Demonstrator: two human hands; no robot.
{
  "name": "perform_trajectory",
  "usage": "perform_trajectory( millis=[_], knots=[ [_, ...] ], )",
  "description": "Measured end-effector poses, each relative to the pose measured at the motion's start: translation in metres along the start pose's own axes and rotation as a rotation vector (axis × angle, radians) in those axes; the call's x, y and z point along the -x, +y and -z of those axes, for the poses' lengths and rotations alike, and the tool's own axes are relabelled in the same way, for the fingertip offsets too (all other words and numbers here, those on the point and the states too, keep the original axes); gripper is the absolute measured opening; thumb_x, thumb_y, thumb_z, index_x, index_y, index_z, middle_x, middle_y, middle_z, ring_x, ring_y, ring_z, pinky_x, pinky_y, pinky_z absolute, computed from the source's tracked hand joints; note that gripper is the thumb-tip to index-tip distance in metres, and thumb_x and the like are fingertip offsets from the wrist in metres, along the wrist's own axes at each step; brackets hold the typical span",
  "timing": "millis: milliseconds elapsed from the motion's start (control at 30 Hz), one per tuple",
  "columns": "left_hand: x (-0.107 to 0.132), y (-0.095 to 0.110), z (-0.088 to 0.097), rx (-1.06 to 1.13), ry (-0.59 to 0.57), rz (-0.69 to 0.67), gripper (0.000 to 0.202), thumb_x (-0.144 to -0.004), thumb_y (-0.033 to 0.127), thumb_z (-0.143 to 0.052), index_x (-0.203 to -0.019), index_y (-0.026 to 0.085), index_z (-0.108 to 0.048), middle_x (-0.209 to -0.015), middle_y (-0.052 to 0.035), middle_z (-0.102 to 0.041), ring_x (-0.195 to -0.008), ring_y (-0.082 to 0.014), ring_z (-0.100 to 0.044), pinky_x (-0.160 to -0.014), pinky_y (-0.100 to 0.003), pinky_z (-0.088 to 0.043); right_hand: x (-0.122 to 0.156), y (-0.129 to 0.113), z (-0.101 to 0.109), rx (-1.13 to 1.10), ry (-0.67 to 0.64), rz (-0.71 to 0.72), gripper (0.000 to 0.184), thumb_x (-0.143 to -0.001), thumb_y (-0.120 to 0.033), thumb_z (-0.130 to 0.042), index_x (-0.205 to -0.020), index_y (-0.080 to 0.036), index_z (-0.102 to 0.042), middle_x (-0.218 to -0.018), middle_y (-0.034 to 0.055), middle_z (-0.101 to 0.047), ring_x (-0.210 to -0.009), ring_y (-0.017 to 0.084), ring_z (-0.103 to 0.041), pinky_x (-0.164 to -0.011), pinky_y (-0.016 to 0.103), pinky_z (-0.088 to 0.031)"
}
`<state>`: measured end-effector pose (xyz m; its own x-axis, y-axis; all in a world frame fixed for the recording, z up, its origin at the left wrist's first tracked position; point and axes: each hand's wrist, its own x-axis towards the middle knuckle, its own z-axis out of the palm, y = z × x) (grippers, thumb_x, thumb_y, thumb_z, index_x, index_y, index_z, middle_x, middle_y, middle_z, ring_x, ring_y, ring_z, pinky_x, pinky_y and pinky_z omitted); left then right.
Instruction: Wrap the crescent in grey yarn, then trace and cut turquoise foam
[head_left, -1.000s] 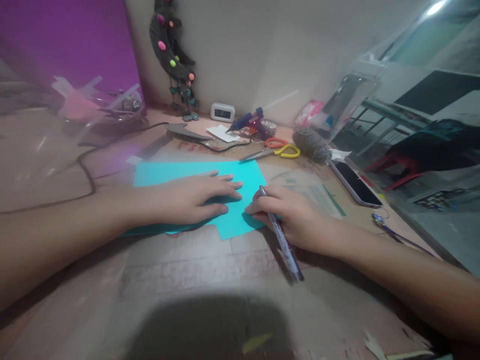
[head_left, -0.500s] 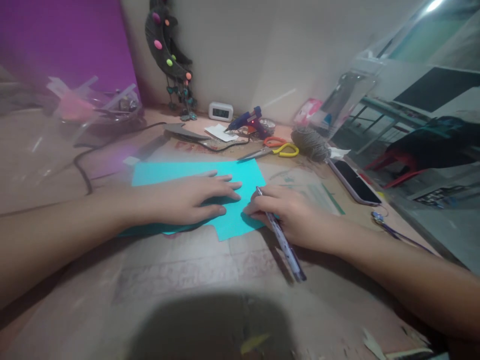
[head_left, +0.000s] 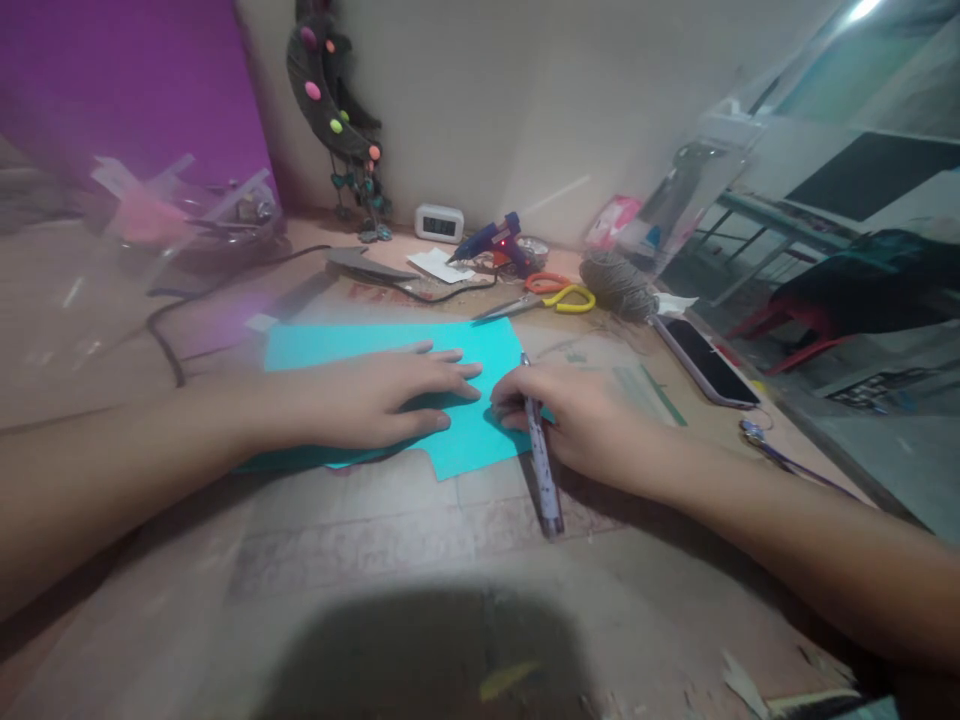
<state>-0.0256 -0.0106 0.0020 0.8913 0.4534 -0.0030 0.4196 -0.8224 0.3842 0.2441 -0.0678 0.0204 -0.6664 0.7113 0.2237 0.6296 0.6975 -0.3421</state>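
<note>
A bright turquoise sheet of paper lies on the table, with a notch cut into its near edge. My left hand rests flat on the sheet, fingers spread. At the sheet's right side, my right hand is closed around a patterned pen. The pen's thin end points away from me and its thick end toward me. The right fingertips are bent down at the paper; what they pinch there is partly hidden.
Scissors with orange and yellow handles touch the sheet's far edge. Behind are a blue glue gun, a white digital clock and grey yarn. A phone lies at right. A cable curves at left.
The pen has swung in my right hand: its near end moved left, so it now stands more upright in view. My left hand stays in place on the paper.
</note>
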Motion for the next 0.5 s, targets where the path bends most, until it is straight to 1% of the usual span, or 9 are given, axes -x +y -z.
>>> perform_trajectory(
  millis=[133, 200, 267, 367, 433, 500],
  knots=[
    [0.0, -0.001, 0.0, 0.007, 0.0, -0.006, 0.046, -0.106, 0.041, -0.047, -0.148, 0.026, -0.053, -0.166, -0.004, -0.04, -0.158, -0.0255, -0.029, -0.13, -0.05, -0.017, 0.0, -0.008, 0.013, -0.096, -0.152, -0.069, 0.015, -0.091, -0.007, -0.063, -0.092, -0.02, -0.069, -0.088, 0.0019, -0.075, -0.081, 0.016, -0.067, -0.074, 0.026, -0.047],
    [-0.001, -0.002, -0.001, 0.01, 0.005, -0.013, 0.045, -0.106, 0.04, -0.047, -0.148, 0.026, -0.054, -0.166, -0.0042, -0.04, -0.158, -0.0254, -0.029, -0.13, -0.05, -0.017, 0.0, -0.013, 0.017, -0.111, -0.179, -0.063, 0.015, -0.091, -0.007, -0.064, -0.092, -0.021, -0.07, -0.089, 0.0024, -0.076, -0.082, 0.017, -0.068, -0.074, 0.026, -0.048],
    [-0.002, -0.002, -0.002, 0.014, 0.006, -0.026, 0.043, -0.106, 0.038, -0.047, -0.146, 0.026, -0.055, -0.166, -0.0044, -0.041, -0.157, -0.0261, -0.03, -0.13, -0.051, -0.017, 0.0, -0.017, 0.015, -0.12, -0.16, -0.028, 0.015, -0.091, -0.007, -0.063, -0.092, -0.02, -0.07, -0.09, 0.0032, -0.075, -0.083, 0.017, -0.068, -0.075, 0.026, -0.048],
    [-0.003, 0.0, -0.003, 0.009, 0.001, -0.036, 0.043, -0.106, 0.037, -0.047, -0.147, 0.027, -0.055, -0.165, -0.0039, -0.042, -0.157, -0.0272, -0.031, -0.13, -0.053, -0.017, 0.003, -0.018, 0.004, -0.084, -0.131, 0.049, 0.013, -0.094, -0.009, -0.061, -0.094, -0.019, -0.069, -0.089, 0.0041, -0.071, -0.081, 0.017, -0.064, -0.074, 0.027, -0.047],
    [-0.003, 0.001, -0.002, -0.001, -0.002, -0.039, 0.043, -0.107, 0.038, -0.046, -0.148, 0.027, -0.054, -0.165, -0.004, -0.042, -0.157, -0.0268, -0.031, -0.13, -0.053, -0.017, 0.005, -0.017, -0.001, -0.061, -0.109, 0.091, 0.012, -0.097, -0.012, -0.06, -0.095, -0.019, -0.069, -0.089, 0.0042, -0.068, -0.08, 0.017, -0.061, -0.074, 0.027, -0.046],
    [-0.002, 0.002, -0.002, -0.01, -0.005, -0.041, 0.044, -0.107, 0.038, -0.044, -0.148, 0.026, -0.054, -0.165, -0.0042, -0.042, -0.157, -0.0257, -0.031, -0.13, -0.051, -0.017, 0.006, -0.015, -0.001, -0.061, -0.101, 0.119, 0.013, -0.097, -0.011, -0.057, -0.096, -0.019, -0.068, -0.09, 0.0045, -0.067, -0.082, 0.017, -0.061, -0.076, 0.028, -0.046]
  ],
)
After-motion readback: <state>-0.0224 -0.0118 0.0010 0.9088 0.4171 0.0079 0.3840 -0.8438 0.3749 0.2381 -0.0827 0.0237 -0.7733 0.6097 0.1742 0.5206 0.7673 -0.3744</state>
